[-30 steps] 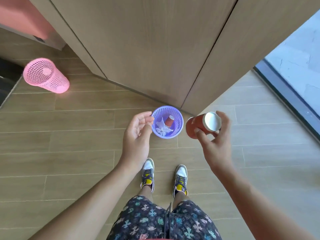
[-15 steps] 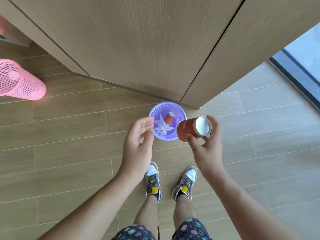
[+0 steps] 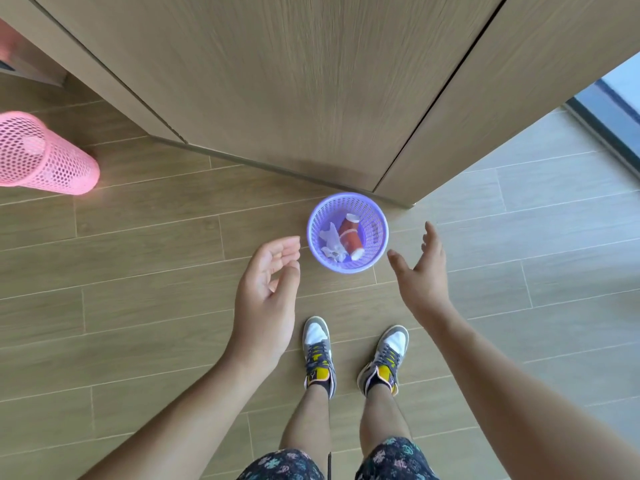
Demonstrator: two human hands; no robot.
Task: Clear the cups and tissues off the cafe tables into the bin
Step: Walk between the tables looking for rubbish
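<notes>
Dropped by the right hand [image 3: 420,278], now spread, the cup [image 3: 349,237] lies in the bin [image 3: 378,233], perhaps atop another; left hand [image 3: 266,289] relaxed, empty. A careless foot could topple the bin.

1. The bin [image 3: 376,227] stands at 12 o'clock from the shoes [image 3: 318,355], just before the cabinet corner [image 3: 391,187]
2. Inside the bin, cups [image 3: 349,237] lie at 3 o'clock of the tissue [image 3: 330,242]
3. A second basket [image 3: 48,157] sits at 10 o'clock, well apart
</notes>
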